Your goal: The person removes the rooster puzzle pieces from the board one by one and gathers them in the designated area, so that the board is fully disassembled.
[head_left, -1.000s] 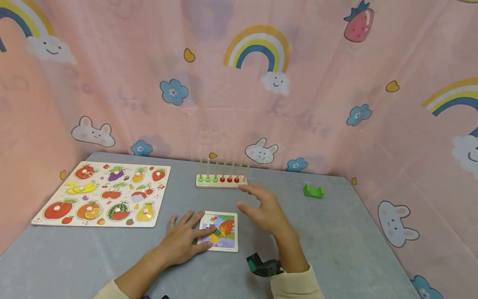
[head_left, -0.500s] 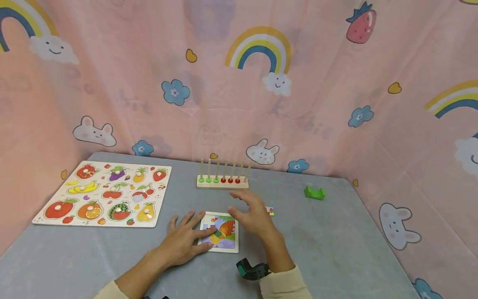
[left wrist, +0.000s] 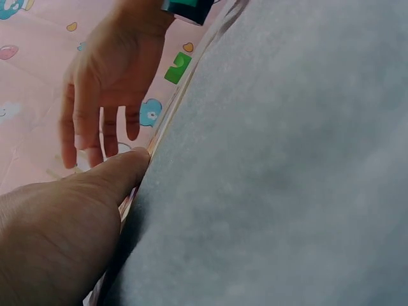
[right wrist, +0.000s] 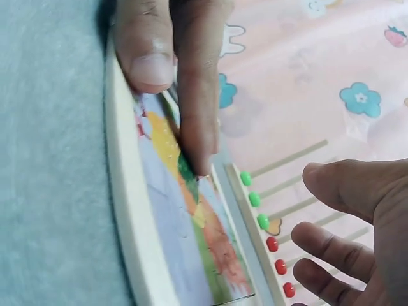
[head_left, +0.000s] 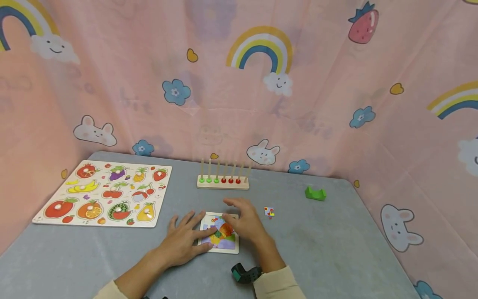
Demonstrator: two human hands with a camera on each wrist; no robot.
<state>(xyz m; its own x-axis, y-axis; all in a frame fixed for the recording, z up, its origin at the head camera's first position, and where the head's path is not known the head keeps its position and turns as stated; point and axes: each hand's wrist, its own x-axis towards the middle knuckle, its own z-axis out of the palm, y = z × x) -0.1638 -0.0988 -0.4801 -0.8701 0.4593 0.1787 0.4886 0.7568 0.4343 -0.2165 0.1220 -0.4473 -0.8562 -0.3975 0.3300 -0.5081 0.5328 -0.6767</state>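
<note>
A small framed jigsaw puzzle (head_left: 228, 245) with a colourful animal picture lies flat on the grey table. My left hand (head_left: 181, 241) rests spread on its left side, index finger and thumb reaching over the picture. In the right wrist view those left fingers (right wrist: 197, 95) lie on the puzzle's surface. My right hand (head_left: 246, 222) hovers at the upper right of the frame, thumb and fingers apart with nothing between them. To the right of that hand, a loose jigsaw piece (head_left: 269, 212) lies on the table.
A fruit peg puzzle board (head_left: 101, 195) lies at the left. Behind the jigsaw stands a wooden peg rack (head_left: 223, 183) with green and red beads. A green block (head_left: 315, 193) sits at the back right, before a pink patterned curtain (head_left: 321, 62).
My right hand has moved left and toward me, over the puzzle's right side. The loose piece, hidden behind it at first, now shows on the table. My left hand stays put.
</note>
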